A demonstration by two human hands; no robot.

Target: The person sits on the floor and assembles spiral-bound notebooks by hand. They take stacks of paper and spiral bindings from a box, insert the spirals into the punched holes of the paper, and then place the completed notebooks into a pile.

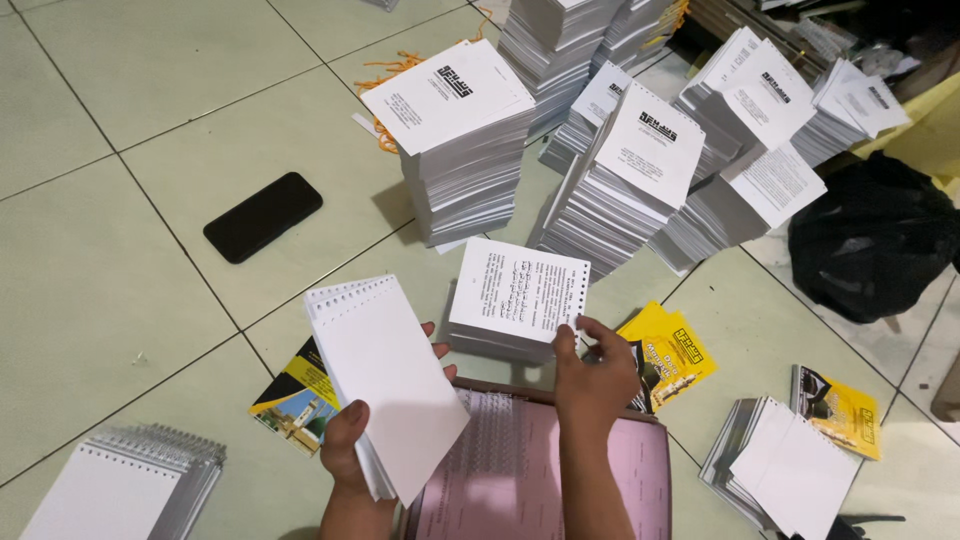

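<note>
Pale glossy tiles make up the floor point(120, 300), and tall stacks point(470, 160) of punched white sheets stand across it, edges slightly ragged. A pink board point(520, 480) lies flat under both forearms. The left hand point(345, 445) is raised, palm up, thumb and fingers closed round a thick white pad point(390, 385) held tilted, its punched edge away from the person. The right hand point(595, 375) reaches forward, palm down, fingertips pinching the near corner of a printed sheet point(520, 290) atop a low pile just beyond the board. A matte black phone point(263, 216) lies apart, left.
</note>
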